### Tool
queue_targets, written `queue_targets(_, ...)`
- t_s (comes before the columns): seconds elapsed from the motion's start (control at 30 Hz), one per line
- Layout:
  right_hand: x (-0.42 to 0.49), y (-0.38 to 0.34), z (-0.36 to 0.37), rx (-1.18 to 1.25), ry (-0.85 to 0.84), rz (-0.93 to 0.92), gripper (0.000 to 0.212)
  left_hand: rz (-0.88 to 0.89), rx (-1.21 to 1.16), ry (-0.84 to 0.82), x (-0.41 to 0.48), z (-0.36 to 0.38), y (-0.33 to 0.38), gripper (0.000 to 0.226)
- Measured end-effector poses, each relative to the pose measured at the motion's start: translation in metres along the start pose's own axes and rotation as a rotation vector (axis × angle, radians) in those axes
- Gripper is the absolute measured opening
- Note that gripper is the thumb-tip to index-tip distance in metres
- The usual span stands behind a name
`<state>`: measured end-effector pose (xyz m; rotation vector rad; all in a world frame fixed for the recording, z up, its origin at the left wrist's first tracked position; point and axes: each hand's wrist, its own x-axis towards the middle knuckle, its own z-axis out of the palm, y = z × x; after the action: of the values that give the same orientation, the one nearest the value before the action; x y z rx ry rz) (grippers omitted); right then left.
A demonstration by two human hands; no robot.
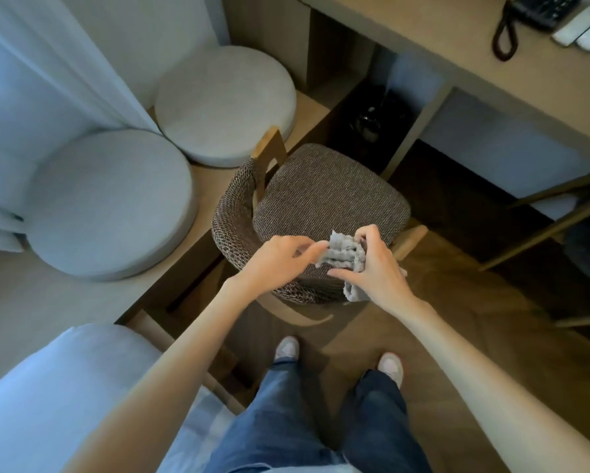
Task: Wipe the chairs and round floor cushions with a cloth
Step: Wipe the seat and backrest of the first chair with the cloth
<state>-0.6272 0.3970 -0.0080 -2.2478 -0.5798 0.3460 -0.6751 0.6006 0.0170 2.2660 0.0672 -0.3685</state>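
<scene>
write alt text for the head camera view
Seen from above, a person's left hand and right hand hold a grey cloth over a brown woven chair. A round grey cushion and a second cushion lie to its left.

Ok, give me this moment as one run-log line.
left hand: pinches cloth edge | right hand: grips cloth | where: over chair seat | round cushions: untouched

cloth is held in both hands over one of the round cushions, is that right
No. The head view shows the left hand and right hand holding the cloth over the brown chair, not a cushion; the two round cushions lie off to its left.
</scene>
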Motion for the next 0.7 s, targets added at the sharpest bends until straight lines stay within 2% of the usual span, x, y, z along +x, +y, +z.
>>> queue_targets(0.13, -0.012, 0.023, -0.043, 0.015, 0.0, -0.092, 0.07, -0.011, -0.171, 0.012, 0.018, 0.044, 0.047, 0.036)
queue_targets(0.23, -0.023, 0.054, -0.082, -0.003, -0.037, -0.112, 0.075, -0.016, -0.247, 0.115, 0.033, 0.076, 0.079, 0.015)
queue_targets(0.33, -0.034, 0.09, -0.128, 0.019, -0.101, -0.08, 0.08, -0.026, -0.303, 0.186, 0.046, 0.108, 0.112, 0.004)
queue_targets(0.47, -0.043, 0.125, -0.188, 0.142, -0.167, 0.006, 0.081, -0.057, -0.353, 0.227, 0.056, 0.153, 0.152, 0.005)
queue_targets(0.53, -0.042, 0.14, -0.213, 0.224, -0.17, 0.057, 0.072, -0.138, -0.457, 0.309, 0.061, 0.168, 0.166, 0.013)
queue_targets(0.63, -0.03, 0.158, -0.237, 0.352, -0.121, 0.18, 0.036, -0.297, -0.599, 0.464, 0.069, 0.175, 0.172, 0.014)
queue_targets(0.7, -0.013, 0.169, -0.246, 0.338, -0.099, 0.228, 0.022, -0.353, -0.607, 0.571, 0.074, 0.174, 0.168, 0.011)
